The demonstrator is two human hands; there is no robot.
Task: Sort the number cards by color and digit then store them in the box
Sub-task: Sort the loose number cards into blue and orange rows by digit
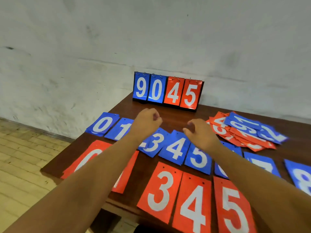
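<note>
Blue number cards lie in a row across the brown table point(176, 113): 0 point(103, 123), 1 point(119, 130), 3 point(154, 143), 4 point(175, 148), 5 point(198, 158), then 7 point(262, 163) and 8 point(301, 177). Red cards form a nearer row: 0 point(85, 157), 3 point(159, 190), 4 point(193, 206), 5 point(234, 209). A mixed unsorted pile point(247, 132) sits at the right. My left hand point(147, 122) and my right hand point(198, 132) hover above the blue row with fingers curled, holding nothing.
A flip scoreboard point(167, 91) showing 9 0 4 5 stands at the table's far edge against the white wall. The table's left edge drops to a brick floor point(25, 157). No box is in view.
</note>
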